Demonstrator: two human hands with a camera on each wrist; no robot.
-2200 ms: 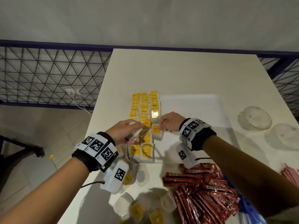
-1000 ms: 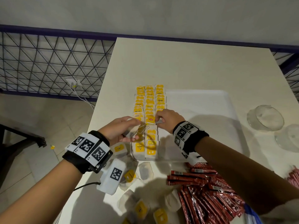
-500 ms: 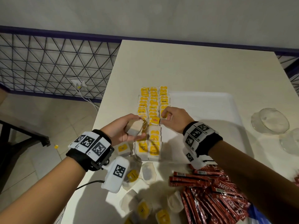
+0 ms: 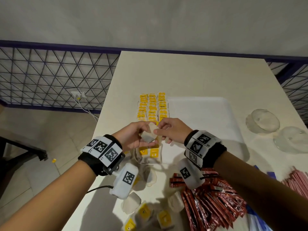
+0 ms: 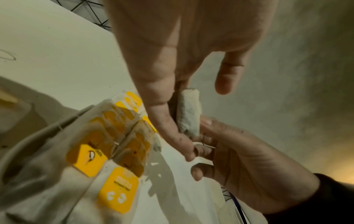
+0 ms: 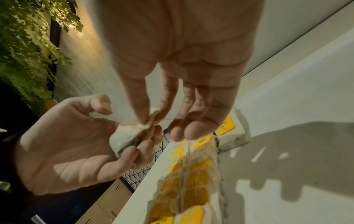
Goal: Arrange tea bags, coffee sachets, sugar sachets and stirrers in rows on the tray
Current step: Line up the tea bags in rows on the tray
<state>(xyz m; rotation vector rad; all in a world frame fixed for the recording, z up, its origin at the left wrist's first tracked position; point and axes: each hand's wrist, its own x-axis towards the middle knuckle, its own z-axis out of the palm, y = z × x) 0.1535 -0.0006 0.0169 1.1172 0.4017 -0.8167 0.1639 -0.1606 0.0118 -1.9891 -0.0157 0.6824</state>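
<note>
Both hands meet above the near end of the tea bag rows [image 4: 152, 107] on the white tray [image 4: 200, 117]. My left hand [image 4: 133, 137] cradles a white tea bag [image 4: 149, 135] in its curled fingers. My right hand [image 4: 166, 130] pinches the same tea bag [image 6: 130, 136] at its upper edge with thumb and forefinger. The left wrist view shows this tea bag [image 5: 188, 112] edge-on between the fingers of both hands. The rows [image 5: 114, 144] of yellow-tagged bags fill the tray's left side.
Loose tea bags [image 4: 150, 212] lie on the table at the front. Red coffee sachets [image 4: 211, 202] are heaped at the front right, with pink sachets [image 4: 295, 182] further right. Two clear glass bowls [image 4: 262, 121] stand beside the tray. The table's left edge drops to the floor.
My right hand left the third row and came to the tea bag in my left hand, pinching its top. Both hands lifted slightly above the rows.
</note>
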